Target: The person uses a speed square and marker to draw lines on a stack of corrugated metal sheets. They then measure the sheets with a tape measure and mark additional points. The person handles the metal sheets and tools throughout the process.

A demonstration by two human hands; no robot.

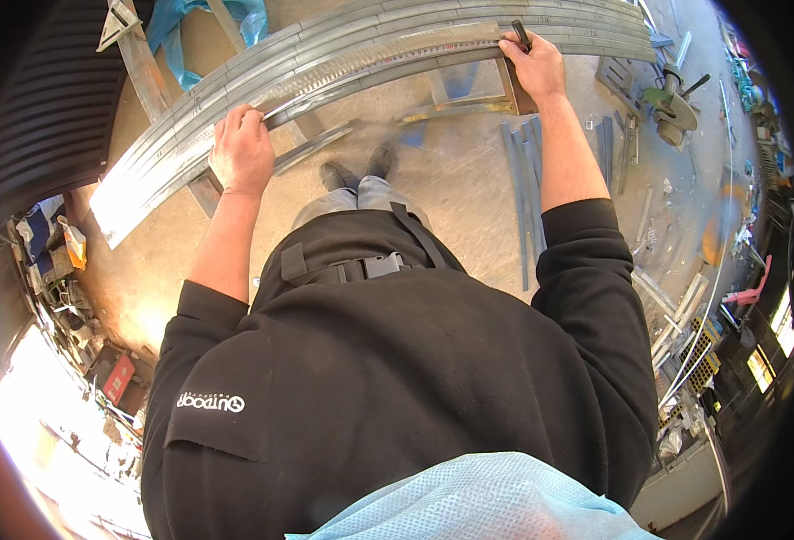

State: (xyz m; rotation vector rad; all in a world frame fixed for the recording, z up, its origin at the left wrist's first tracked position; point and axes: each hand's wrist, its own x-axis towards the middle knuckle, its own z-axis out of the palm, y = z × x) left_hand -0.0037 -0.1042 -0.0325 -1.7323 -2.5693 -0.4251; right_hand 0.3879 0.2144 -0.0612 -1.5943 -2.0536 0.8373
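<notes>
Several long grey metal bars (325, 52) lie side by side across the top of the view. A measuring strip with small marks (397, 51) stretches along them between my hands. My left hand (242, 151) is closed at the near edge of the bars, left of the middle; its fingertips are turned away, so what they grip is hidden. Between the fingers of my right hand (538, 70) is a black marker (523, 36), tip hidden. That hand's fingertips rest by the strip's right end, at the near bar.
Wooden and metal supports (145, 76) carry the bars. A cut-off saw (673, 103) stands on the floor to the right. Loose metal lengths (523, 189) lie nearer, beside my right forearm. Blue plastic sheeting (170, 40) is beyond the bars; clutter lines both sides.
</notes>
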